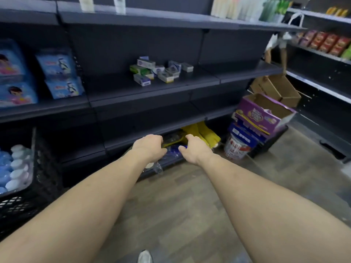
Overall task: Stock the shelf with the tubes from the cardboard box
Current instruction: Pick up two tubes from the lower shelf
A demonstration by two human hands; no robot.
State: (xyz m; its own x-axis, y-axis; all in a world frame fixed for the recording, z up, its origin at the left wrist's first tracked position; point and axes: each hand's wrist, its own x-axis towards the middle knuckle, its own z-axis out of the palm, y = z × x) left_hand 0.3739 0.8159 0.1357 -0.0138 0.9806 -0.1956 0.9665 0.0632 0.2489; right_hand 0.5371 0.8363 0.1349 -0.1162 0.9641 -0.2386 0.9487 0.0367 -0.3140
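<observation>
1. Head view, centre of the frame: both arms reach down toward the bottom shelf. The left hand (150,147) has its fingers curled downward over dark, plastic-wrapped goods (173,147); whether it actually grips them I cannot tell, since the fingertips are hidden.
2. The right hand (195,149) sits just beside it, thumb spread toward the left hand and fingers bent over the same blue and clear wrapping; a firm hold is not visible either.
3. Upper centre: small tube cartons (159,70) lie loosely piled on the middle shelf (199,80), some stacked, some askew.
4. Right of centre: an open cardboard box (279,88) stands on the floor, behind a purple box (264,112). Its contents are hidden, so whether it holds the tubes is unclear.
5. Handling, as a judgement: the cartons look light and stiff-sided with crushable corners; taking several by their long flat faces would suit. The shiny wrap under the hands looks slippery and soft.
6. Left edge: blue packets (58,73) and a black crate (24,179) of bottles.
</observation>
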